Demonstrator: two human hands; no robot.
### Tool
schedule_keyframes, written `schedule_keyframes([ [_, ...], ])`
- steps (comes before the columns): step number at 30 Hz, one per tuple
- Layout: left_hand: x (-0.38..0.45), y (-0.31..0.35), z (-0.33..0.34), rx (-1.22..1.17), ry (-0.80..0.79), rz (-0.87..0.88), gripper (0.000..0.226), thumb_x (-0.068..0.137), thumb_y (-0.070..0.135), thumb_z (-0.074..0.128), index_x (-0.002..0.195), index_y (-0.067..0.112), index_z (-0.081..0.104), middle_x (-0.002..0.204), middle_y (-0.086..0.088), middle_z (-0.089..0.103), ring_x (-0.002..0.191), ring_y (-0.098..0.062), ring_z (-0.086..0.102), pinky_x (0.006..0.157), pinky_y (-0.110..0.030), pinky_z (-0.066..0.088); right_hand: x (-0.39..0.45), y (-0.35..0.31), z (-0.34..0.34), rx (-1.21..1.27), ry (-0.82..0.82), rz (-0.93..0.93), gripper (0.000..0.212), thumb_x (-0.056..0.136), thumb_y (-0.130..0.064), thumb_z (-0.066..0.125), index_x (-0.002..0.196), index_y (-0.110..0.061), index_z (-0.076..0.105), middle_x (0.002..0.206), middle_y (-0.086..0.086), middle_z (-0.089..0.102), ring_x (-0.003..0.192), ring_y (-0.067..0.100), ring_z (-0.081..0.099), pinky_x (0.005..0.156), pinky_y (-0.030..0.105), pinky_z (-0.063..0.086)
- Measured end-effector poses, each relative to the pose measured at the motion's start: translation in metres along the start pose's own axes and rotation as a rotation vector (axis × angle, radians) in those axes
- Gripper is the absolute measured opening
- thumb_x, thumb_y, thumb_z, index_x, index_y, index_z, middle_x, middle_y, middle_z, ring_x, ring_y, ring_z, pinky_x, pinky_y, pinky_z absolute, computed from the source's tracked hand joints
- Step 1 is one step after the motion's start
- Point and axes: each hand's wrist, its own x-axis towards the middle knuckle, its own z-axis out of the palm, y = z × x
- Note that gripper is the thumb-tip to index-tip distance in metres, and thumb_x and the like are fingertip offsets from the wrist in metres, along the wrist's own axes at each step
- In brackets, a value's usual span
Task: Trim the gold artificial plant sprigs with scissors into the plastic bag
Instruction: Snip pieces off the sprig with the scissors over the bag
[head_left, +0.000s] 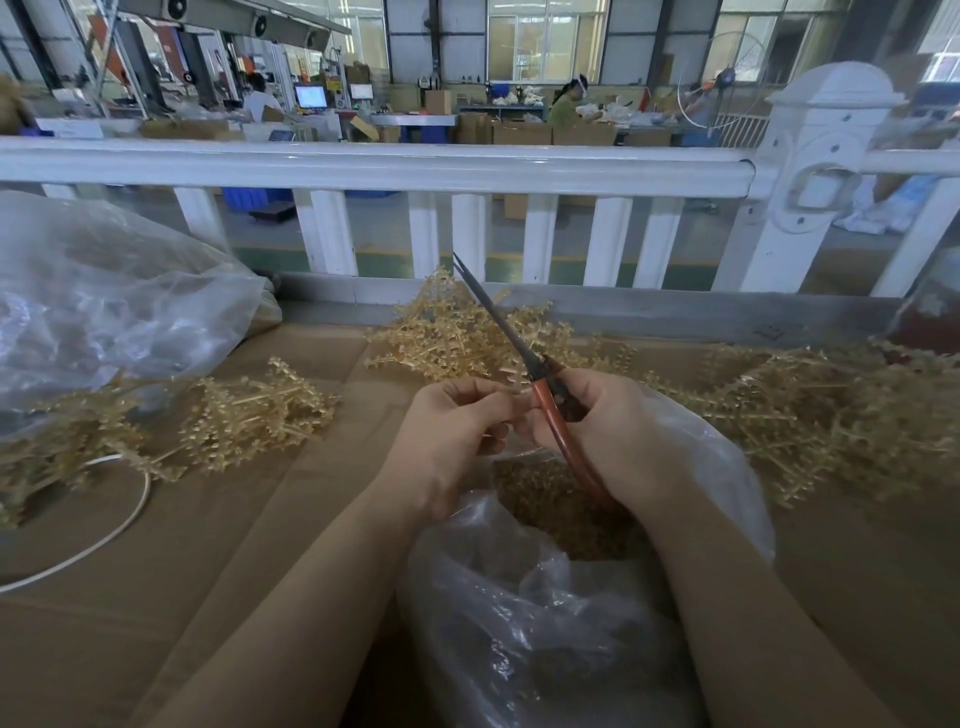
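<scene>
Gold sprigs lie behind scissors in right hand.

Two hands meet over the middle of the bench, the left hand just beside the right hand, which holds the scissors with blades pointing away and up to the left. Directly below the hands, at the near edge, sits the open plastic bag with trimmed bits inside. Piles of sprigs lie left, behind the hands and right; a second bag lies far left, a cable near it, and a railing stands behind the bench.
</scene>
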Motion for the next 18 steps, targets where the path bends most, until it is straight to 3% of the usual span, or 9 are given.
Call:
schedule_keyframes([
  [2,-0.001,0.0,0.0,-0.018,-0.028,0.044,0.004,0.081,0.0,0.073,0.083,0.001,0.069,0.066,-0.006,0.069,0.055,-0.011,0.062,0.052,-0.019,0.05,-0.001,0.0,-0.001,0.001,0.022,0.0,0.052,0.082,-0.009,0.08,0.073,-0.059,0.07,0.073,-0.019,0.073,0.066,-0.001,0.07,0.056,0.01,0.051],
  [6,0.0,-0.003,-0.001,-0.006,-0.048,0.1,0.002,0.087,0.002,0.069,0.085,0.002,0.07,0.075,-0.011,0.072,0.065,-0.013,0.067,0.062,-0.02,0.054,-0.001,0.001,-0.003,0.039,0.063,-0.017,0.029,0.083,-0.008,0.081,0.071,-0.034,0.073,0.071,-0.013,0.074,0.062,0.002,0.07,0.054,0.011,0.05],
  [11,-0.001,-0.002,-0.003,-0.091,-0.05,0.152,0.006,0.08,0.011,0.072,0.084,0.007,0.072,0.073,-0.007,0.072,0.066,-0.011,0.068,0.064,-0.02,0.055,0.0,0.001,-0.002,-0.023,0.121,-0.049,0.013,0.08,-0.026,0.084,0.08,-0.029,0.072,0.076,-0.015,0.074,0.066,-0.001,0.068,0.058,0.011,0.05],
  [15,0.001,0.0,-0.008,-0.225,0.038,0.202,0.016,0.072,0.019,0.074,0.085,0.01,0.071,0.071,-0.003,0.071,0.067,-0.01,0.068,0.065,-0.02,0.055,-0.001,0.001,-0.006,-0.11,0.172,0.002,0.047,0.058,-0.072,0.078,0.085,-0.035,0.071,0.083,-0.022,0.072,0.078,-0.004,0.067,0.069,0.017,0.052],
  [18,0.002,0.001,-0.011,-0.317,0.085,0.234,0.018,0.073,0.016,0.073,0.088,0.009,0.068,0.073,-0.004,0.071,0.068,-0.01,0.068,0.065,-0.018,0.055,-0.004,-0.001,-0.006,-0.233,0.122,0.033,0.057,0.056,-0.085,0.068,0.091,-0.04,0.064,0.09,-0.037,0.065,0.084,-0.014,0.06,0.069,0.021,0.047],
])
